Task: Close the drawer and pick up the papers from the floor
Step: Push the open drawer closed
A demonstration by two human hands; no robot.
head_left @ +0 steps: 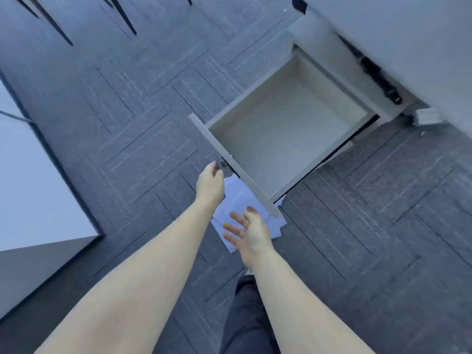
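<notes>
A grey drawer (286, 139) stands pulled far out from the cabinet at the upper right, and its inside is bare. My left hand (210, 183) is at the small metal handle (224, 164) on the drawer's front panel, fingers pinched on it. White papers (237, 198) lie on the dark carpet below the drawer front, partly hidden by the panel and by both hands. My right hand (249, 232) hovers over the papers with fingers spread and holds nothing.
Dark grey carpet tiles (127, 123) cover the floor. A pale desk top (23, 187) fills the left edge, and black chair legs (122, 14) show at the top left. The cabinet and desk (408, 47) fill the upper right. My dark trouser leg (245, 315) is at the bottom.
</notes>
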